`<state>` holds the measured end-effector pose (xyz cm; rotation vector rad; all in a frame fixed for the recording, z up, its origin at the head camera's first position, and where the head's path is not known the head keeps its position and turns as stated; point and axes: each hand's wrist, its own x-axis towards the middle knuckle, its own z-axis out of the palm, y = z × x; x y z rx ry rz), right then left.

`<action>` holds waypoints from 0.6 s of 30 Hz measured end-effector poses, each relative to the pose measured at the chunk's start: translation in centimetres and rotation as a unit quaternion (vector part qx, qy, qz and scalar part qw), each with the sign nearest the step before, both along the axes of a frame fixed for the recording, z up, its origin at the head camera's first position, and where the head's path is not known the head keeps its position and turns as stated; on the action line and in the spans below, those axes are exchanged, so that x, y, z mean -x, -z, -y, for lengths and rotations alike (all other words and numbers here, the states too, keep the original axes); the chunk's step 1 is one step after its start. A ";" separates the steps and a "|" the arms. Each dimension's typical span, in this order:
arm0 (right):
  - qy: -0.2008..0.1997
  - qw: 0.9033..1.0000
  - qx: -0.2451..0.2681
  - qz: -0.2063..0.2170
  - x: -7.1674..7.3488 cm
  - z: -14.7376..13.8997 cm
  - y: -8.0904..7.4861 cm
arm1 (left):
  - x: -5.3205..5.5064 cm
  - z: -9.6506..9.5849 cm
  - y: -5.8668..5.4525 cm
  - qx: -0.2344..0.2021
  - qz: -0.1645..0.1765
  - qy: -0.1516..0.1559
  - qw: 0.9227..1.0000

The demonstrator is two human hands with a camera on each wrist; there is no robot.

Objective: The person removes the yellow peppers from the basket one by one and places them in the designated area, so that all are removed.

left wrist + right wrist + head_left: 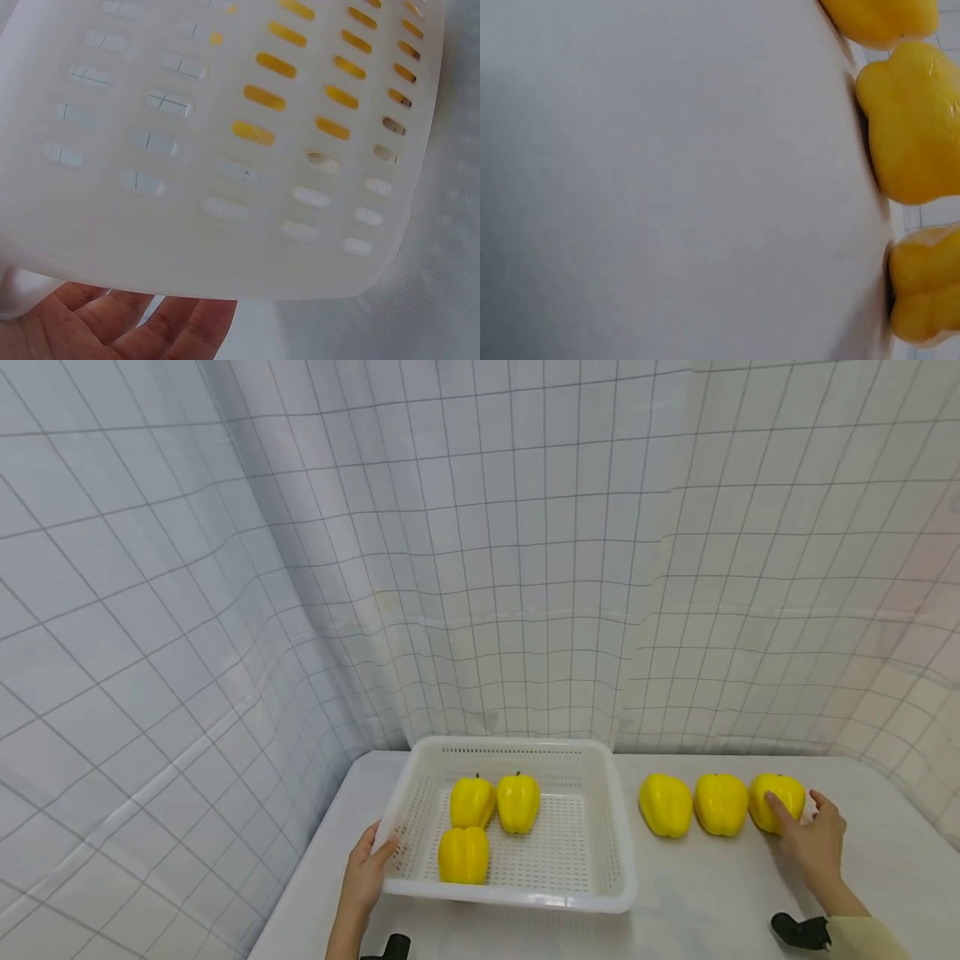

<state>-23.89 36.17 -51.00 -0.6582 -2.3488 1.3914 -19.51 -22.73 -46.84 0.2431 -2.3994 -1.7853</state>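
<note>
My left hand [363, 877] grips the left side of a white plastic basket [510, 900], thumb on the rim; in the left wrist view its fingers [161, 330] show below the slotted wall. Inside the basket are three yellow bell peppers, one at the front [463, 857] and two behind, one left [472, 803] and one right [518, 804]. My right hand [813, 843] is at the rightmost pepper [772, 814] on the table, thumb across its front and fingers spread beyond its right side. The right wrist view shows peppers but not the hand.
Two more yellow bell peppers, a left one [666, 806] and a middle one [721, 805], stand in a row between the basket and my right hand. The white table [697, 902] ends at a grid-patterned curtain [525, 610] behind and at the sides.
</note>
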 end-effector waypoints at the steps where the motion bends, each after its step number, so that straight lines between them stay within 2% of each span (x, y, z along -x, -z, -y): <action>1: 0.012 1.000 -0.007 -0.017 -0.1 0.2 -0.2 | 0.0 0.0 0.0 0.001 0.001 0.001 1.000; 5: 0.060 0.993 -0.021 -0.098 -0.4 1.7 -1.1 | 0.0 0.0 -0.2 0.001 -0.001 0.006 1.000; 9: 0.084 0.978 -0.032 -0.189 -0.2 3.7 -2.5 | -0.1 0.0 -0.2 -0.003 -0.001 0.006 1.000; 13: 0.069 0.962 -0.052 -0.260 0.0 6.1 -4.0 | -0.1 0.0 -0.2 -0.005 -0.002 0.002 1.000; 18: 0.009 0.948 -0.063 -0.312 -0.1 9.1 -5.7 | -0.1 0.0 -0.1 -0.003 -0.005 0.005 1.000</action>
